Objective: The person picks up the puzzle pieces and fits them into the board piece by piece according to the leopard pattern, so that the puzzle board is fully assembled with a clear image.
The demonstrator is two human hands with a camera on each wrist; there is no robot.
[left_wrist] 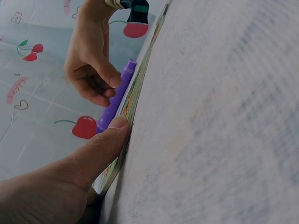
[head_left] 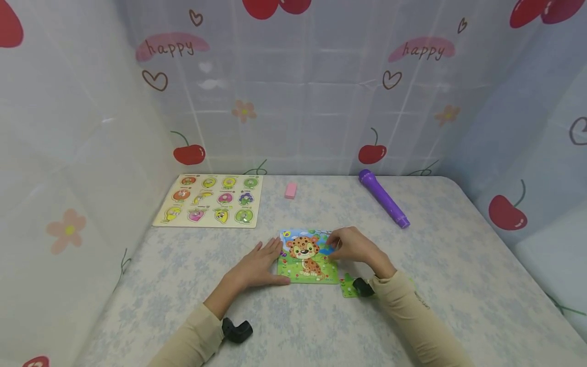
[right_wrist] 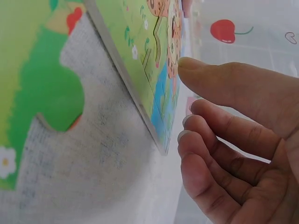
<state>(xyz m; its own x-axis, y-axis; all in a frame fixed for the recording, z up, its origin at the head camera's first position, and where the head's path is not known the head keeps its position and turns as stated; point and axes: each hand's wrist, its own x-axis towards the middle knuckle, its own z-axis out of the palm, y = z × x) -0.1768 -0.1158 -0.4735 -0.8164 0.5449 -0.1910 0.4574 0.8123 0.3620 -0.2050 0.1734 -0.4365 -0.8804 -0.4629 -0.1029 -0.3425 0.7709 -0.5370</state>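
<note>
A jigsaw puzzle (head_left: 304, 257) with a spotted leopard cub on grass lies flat on the table. My left hand (head_left: 258, 266) rests along its left side, fingers spread and thumb at the near left corner; the left wrist view shows the thumb (left_wrist: 105, 147) on the board's edge. Over the right edge hovers my right hand (head_left: 355, 245). In the right wrist view its thumb and bent fingers (right_wrist: 224, 135) stand apart with nothing between them. A loose green puzzle piece (head_left: 348, 287) lies at the near right, partly hidden under the right wrist.
Back left is a wooden fruit puzzle board (head_left: 212, 201). A pink eraser-like block (head_left: 291, 190) lies at the back middle, and a purple toy microphone (head_left: 384, 199) at the back right. Printed curtains (head_left: 321, 102) stand behind the table (head_left: 302, 326). Each wrist carries a black device (head_left: 236, 330).
</note>
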